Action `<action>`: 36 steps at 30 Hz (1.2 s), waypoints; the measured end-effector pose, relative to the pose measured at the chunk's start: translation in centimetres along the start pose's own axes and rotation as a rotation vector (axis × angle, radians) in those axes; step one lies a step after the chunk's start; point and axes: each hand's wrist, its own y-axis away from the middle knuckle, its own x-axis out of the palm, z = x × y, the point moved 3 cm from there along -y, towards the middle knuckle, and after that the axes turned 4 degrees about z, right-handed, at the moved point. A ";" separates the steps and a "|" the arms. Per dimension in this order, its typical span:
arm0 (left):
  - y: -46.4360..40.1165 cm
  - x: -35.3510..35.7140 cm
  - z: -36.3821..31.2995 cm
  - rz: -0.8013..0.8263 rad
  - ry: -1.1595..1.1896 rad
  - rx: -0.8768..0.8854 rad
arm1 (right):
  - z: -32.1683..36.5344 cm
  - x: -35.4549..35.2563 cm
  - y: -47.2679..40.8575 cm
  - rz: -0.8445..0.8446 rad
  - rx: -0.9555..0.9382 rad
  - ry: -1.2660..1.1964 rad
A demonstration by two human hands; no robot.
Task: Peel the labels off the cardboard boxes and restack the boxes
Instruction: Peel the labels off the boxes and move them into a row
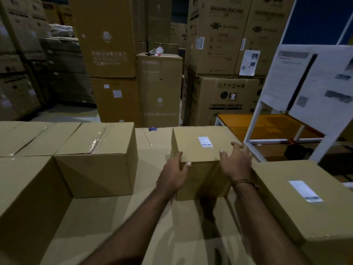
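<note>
Cardboard box [198,150] sits mid-stack, white label [205,142] on top, unpeeled. Left hand [174,173] curls on its near left corner; right hand [236,159] hovers spread at the right edge. Advice: steady box, then lift a label corner slowly.

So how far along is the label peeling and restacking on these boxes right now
Done: the taped box on the left shows no label on the faces in view, though whether one was peeled off can't be told. In hand: the left hand grips the near corner of the middle box, the right hand open beside it; its white label is still on. Left: the right box still carries its label.
</note>
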 end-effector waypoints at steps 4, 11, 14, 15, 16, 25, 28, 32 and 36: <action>-1.3 2.2 -0.6 -0.024 0.164 -0.083 | -1.4 0.3 -2.4 0.115 -0.006 0.089; -1.2 2.3 -0.6 -0.108 0.240 -0.175 | -2.0 0.8 -3.6 0.214 0.038 0.125; -0.5 0.7 -0.6 -0.098 0.282 -0.255 | -1.5 0.9 -2.6 0.148 0.031 0.172; -0.1 0.1 -0.7 -0.106 0.288 -0.277 | -1.3 0.7 -2.1 0.124 0.032 0.172; 0.3 -0.6 -0.6 -0.118 0.287 -0.292 | -1.1 0.6 -1.7 0.105 0.040 0.157; 9.3 -8.2 -0.1 -0.282 0.260 -0.332 | 0.3 -2.7 5.8 0.161 0.141 -0.018; 13.4 -10.1 0.5 -0.288 0.246 -0.347 | 0.9 -3.9 10.4 0.155 0.159 -0.096; 19.9 -12.9 2.4 -0.297 0.327 -0.349 | 2.5 -5.8 18.2 0.123 0.119 -0.140; 27.5 -16.1 5.5 -0.360 0.408 -0.347 | 4.7 -6.1 26.5 0.117 0.033 -0.157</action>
